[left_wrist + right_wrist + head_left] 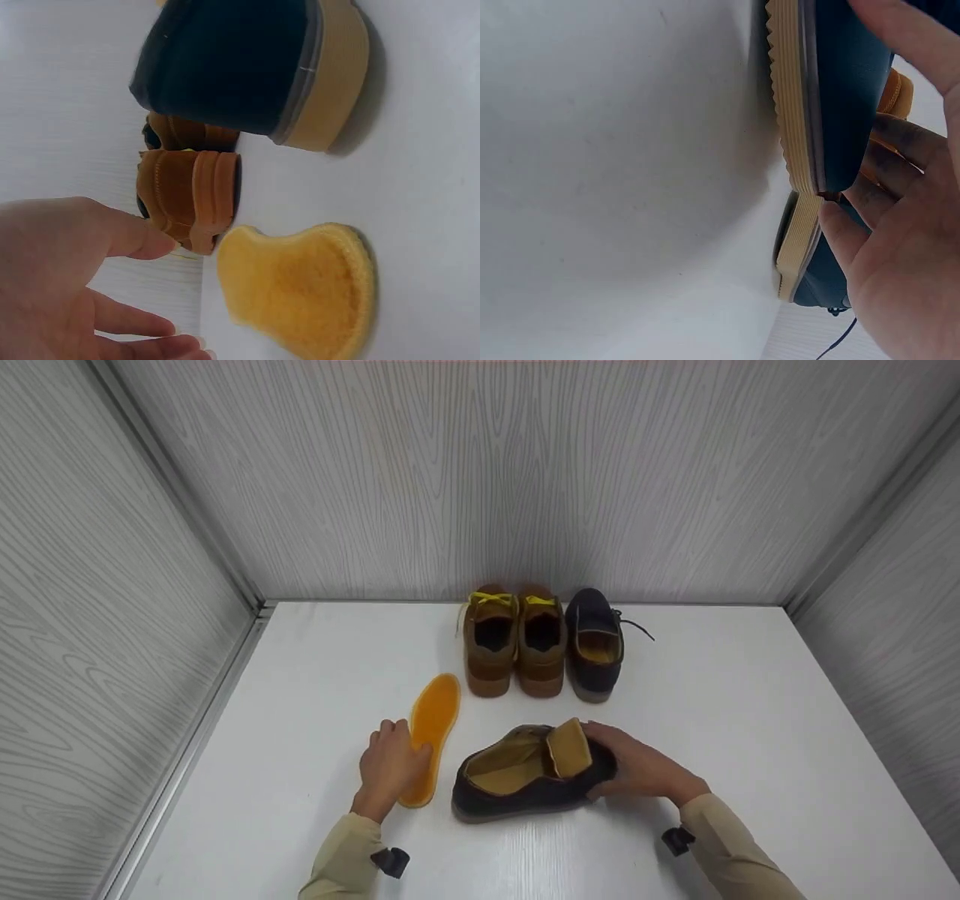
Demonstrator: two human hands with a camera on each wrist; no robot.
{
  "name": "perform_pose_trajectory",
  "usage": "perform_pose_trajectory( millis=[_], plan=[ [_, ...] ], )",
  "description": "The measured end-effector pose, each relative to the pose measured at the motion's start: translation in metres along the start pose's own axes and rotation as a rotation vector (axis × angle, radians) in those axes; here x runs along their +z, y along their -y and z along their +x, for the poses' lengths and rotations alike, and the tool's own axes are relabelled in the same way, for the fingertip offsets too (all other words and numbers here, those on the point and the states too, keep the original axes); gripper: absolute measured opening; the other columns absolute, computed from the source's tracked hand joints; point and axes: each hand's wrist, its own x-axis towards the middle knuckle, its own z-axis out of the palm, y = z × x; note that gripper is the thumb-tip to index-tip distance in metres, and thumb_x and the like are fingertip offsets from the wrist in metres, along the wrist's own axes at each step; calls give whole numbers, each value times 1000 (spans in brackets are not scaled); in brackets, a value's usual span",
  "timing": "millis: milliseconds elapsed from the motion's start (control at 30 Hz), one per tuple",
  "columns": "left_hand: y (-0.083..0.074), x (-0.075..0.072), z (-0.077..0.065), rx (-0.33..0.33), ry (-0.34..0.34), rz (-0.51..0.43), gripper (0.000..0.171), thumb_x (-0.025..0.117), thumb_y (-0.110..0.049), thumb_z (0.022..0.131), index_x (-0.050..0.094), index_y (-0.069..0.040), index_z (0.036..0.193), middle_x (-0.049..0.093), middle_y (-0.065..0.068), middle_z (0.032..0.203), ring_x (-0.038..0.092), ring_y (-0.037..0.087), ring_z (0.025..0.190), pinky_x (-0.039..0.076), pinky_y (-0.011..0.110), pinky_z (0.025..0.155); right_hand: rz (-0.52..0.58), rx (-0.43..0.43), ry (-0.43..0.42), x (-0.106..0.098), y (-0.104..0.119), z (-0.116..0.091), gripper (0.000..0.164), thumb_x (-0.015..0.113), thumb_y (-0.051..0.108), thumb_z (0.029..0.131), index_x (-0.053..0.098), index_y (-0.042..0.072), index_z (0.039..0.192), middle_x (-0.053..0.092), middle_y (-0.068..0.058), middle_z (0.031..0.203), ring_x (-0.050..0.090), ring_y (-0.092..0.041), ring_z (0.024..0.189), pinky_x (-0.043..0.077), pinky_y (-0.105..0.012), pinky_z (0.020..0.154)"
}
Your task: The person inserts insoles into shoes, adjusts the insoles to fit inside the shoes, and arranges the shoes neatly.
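Observation:
An orange-yellow insole (pixel 436 706) lies flat on the white table, left of a dark navy shoe (pixel 517 799). My left hand (pixel 391 765) hovers at the insole's left edge, overlapping it in the head view. In the left wrist view the thumb and fingers (pixel 135 324) are spread apart, with nothing between them. The shoe lies sideways with its heel to the left and its tan tongue (pixel 570 748) folded up. My right hand (pixel 637 765) grips its toe end, thumb on the near side and fingers on the far side.
Behind stand a pair of brown shoes (pixel 489 664) with yellow laces and, to their right, a second navy shoe (pixel 594 679) with a loose dark lace. Wood-grained panels (pixel 450 480) enclose the table (pixel 720 682) at the back and sides.

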Motion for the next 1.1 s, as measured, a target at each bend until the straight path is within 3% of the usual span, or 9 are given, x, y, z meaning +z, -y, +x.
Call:
perform_pose_trajectory(
  millis=[200, 367, 600, 867, 1000, 1100],
  plan=[
    [3, 17, 15, -47, 24, -9, 60, 64, -46, 84, 54, 7, 109, 46, 13, 90, 49, 30, 82, 46, 44, 72, 27, 63, -1, 6, -1, 4, 95, 88, 36, 64, 38, 32, 144, 42, 8, 143, 36, -19, 132, 27, -45, 107],
    [3, 26, 23, -72, 32, 22, 74, 71, -54, 76, 52, 10, 109, 47, 15, 86, 51, 31, 79, 47, 45, 71, 51, 61, -6, 8, -5, 5, 94, 88, 38, 64, 38, 33, 144, 43, 8, 143, 37, -18, 132, 27, -46, 107],
    [4, 29, 31, -88, 69, 25, 58, 69, -40, 80, 52, 9, 106, 51, 16, 84, 52, 31, 76, 47, 45, 70, 21, 53, -14, 6, -8, 2, 93, 87, 37, 65, 39, 32, 144, 43, 10, 142, 36, -15, 132, 28, -43, 107],
    [12, 14, 33, -71, 94, 18, 39, 68, -36, 80, 59, 0, 93, 53, 7, 71, 51, 23, 62, 46, 37, 60, 43, 53, -17, 7, -8, 3, 91, 86, 41, 66, 39, 34, 144, 43, 12, 142, 36, -15, 132, 27, -42, 107],
    [15, 1, 28, -61, 108, -36, 36, 68, -32, 82, 62, -1, 98, 57, 6, 76, 52, 23, 67, 49, 39, 71, 59, 70, -24, 8, -9, 1, 91, 86, 41, 66, 38, 36, 143, 42, 13, 142, 36, -14, 132, 27, -43, 107],
    [15, -13, 23, -18, 102, -61, 35, 69, -30, 83, 65, -2, 103, 62, 6, 85, 54, 24, 73, 48, 42, 79, 59, 76, -31, 9, -10, 0, 92, 86, 41, 65, 37, 38, 143, 41, 12, 143, 36, -16, 132, 27, -44, 107]
  ],
)
